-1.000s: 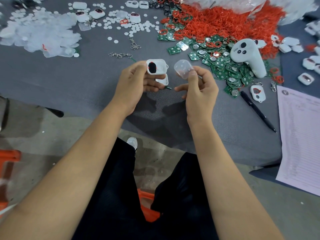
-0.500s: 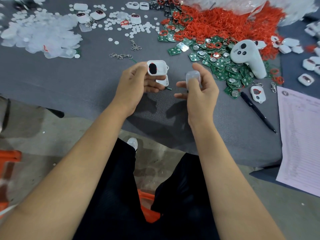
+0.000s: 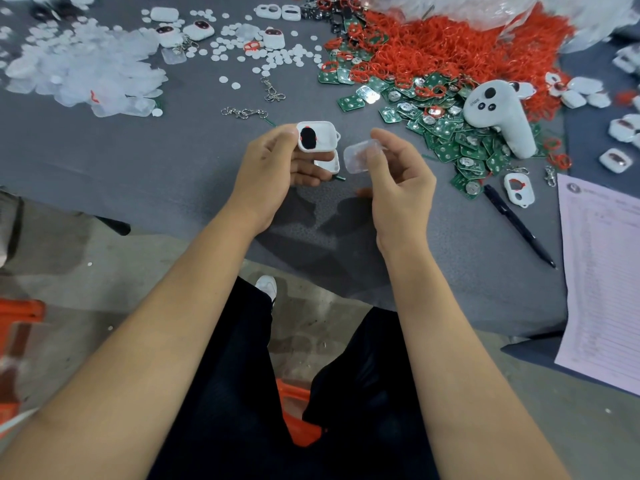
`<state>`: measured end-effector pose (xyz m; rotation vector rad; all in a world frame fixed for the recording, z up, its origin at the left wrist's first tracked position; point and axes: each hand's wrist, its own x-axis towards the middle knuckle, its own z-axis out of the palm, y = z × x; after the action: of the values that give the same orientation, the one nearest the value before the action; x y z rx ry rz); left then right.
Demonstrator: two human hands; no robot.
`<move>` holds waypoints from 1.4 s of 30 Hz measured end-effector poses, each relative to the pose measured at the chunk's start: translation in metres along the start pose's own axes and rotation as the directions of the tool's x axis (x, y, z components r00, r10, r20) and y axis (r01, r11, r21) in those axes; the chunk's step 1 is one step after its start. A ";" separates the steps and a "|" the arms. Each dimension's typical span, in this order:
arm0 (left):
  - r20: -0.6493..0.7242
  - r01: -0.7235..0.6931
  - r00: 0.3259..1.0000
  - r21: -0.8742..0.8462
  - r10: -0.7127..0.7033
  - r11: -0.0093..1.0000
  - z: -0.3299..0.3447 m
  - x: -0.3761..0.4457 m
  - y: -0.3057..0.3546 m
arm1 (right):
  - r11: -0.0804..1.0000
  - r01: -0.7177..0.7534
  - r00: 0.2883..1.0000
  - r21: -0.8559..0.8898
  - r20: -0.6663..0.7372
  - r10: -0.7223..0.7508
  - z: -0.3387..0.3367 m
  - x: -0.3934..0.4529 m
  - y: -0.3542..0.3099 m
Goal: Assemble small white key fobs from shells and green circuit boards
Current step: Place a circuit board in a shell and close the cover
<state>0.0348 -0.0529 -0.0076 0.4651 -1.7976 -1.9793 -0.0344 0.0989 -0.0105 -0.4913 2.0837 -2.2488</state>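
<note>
My left hand (image 3: 273, 168) grips a white key fob shell (image 3: 317, 136) with a dark oval opening ringed in red, held up between thumb and fingers. A second white shell half (image 3: 327, 162) sits lower in the same hand. My right hand (image 3: 398, 181) pinches a clear translucent insert (image 3: 360, 155) just right of the shell, a small gap between them. Green circuit boards (image 3: 446, 128) lie heaped on the grey table beyond my right hand.
Red rubber rings (image 3: 450, 46) pile at the back. A white controller (image 3: 498, 114) lies on the boards. Clear inserts (image 3: 79, 74) heap at left, with white discs and finished fobs (image 3: 202, 29). A keychain (image 3: 244, 113), a black pen (image 3: 517, 225) and a paper sheet (image 3: 602, 278) lie nearby.
My right hand has turned the clear insert flat and brought it left, close beside the shell. My left hand holds the shell in the same place.
</note>
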 end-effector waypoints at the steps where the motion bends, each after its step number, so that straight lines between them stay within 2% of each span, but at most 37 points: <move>1: 0.002 -0.001 1.000 0.001 0.001 1.000 0.000 0.000 0.000 | 1.000 0.006 1.000 -0.013 0.007 -0.006 0.000 0.000 -0.001; 6: 0.036 0.000 0.999 0.009 -0.001 1.000 -0.002 0.000 -0.001 | 1.000 -0.017 1.000 -0.024 0.000 0.017 0.000 0.001 0.001; 10: 0.156 -0.003 0.988 0.057 -0.006 0.998 -0.003 -0.002 0.001 | 0.999 0.029 0.999 -0.034 -0.017 -0.029 -0.002 0.001 0.002; 16: 0.258 -0.100 0.966 0.288 0.023 0.952 0.003 -0.005 0.000 | 0.998 0.030 0.999 -0.053 -0.010 -0.031 -0.001 0.003 0.004; 21: 0.255 -0.091 0.967 0.295 0.013 0.951 0.003 -0.006 0.001 | 0.996 0.041 0.998 -0.078 -0.034 -0.044 0.001 0.000 0.003; 42: 0.266 -0.115 0.964 0.318 0.028 0.941 0.002 -0.005 0.000 | 0.970 0.078 0.997 -0.229 0.025 -0.074 0.002 0.000 0.005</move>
<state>0.0377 -0.0490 -0.0080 0.2428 -2.2930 -1.7565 -0.0349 0.0962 -0.0149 -0.6073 2.3703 -2.0414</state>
